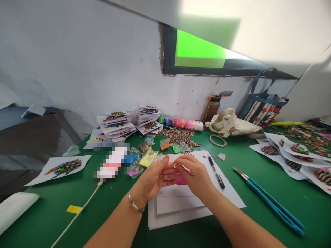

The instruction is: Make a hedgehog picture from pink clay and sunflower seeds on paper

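Head view: small pale-yellow, soft-looking piece (175,165) is above white paper sheets (181,206), pinched between thumb and fingertips of the right hand (192,170); left hand (156,175) half open, palm up, just beside it, though whether it grips the bright pink material (181,179) between the hands cannot be told. Judged easily flattened: a light pinch, left fingers as backing, should serve. Farther out on the green worktop (240,151), brown orange-trimmed bottle (212,108) and navy-white striped tote bag (262,108) bear lettering, not surely legible.
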Demonstrator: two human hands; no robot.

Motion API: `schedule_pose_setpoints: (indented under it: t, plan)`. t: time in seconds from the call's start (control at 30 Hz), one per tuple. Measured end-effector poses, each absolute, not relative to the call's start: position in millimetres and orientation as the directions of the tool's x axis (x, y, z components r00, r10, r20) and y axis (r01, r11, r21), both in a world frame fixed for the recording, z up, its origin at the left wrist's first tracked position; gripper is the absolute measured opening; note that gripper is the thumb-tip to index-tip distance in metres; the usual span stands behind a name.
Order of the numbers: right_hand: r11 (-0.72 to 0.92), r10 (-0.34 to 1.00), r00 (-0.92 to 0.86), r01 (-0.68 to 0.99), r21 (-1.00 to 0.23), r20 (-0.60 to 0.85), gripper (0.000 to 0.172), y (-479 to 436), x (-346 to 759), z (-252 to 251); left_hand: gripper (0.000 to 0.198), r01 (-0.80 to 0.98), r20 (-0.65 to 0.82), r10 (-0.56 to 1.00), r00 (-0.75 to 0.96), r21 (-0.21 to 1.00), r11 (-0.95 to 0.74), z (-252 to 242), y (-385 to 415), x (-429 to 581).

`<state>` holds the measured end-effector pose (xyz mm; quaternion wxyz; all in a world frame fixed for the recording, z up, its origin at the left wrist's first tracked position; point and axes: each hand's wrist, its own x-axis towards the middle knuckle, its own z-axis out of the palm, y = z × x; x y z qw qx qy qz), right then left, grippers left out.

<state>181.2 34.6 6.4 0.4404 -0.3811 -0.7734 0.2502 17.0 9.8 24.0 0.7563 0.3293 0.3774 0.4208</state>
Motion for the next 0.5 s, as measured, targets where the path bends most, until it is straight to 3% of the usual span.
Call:
schedule_pose_setpoints:
  t: [0.17, 0.37, 0.5]
  plan:
    - [0.633, 0.774, -0.344, 0.442, -0.635, 0.532, 0.021, 33.0, 181.4, 7.5, 0.051, -0.416, -0.298, 0.875, 0.381, 0.79, 0.45, 27.1, 9.7, 18.2]
    - [0.508, 0.856, -0.294, 0.332, -0.795, 0.425, 0.015, 36.8, 183.1, 7.1, 0.054, -0.353, -0.351, 0.874, 0.335, 0.814, 0.462, 28.1, 9.4, 16.0]
    - [0.371, 0.914, -0.285, 0.294, -0.881, 0.29, 0.012, 37.6, 182.7, 6.3, 0.049, -0.224, -0.309, 0.947, 0.087, 0.92, 0.321, 27.4, 13.8, 8.7]
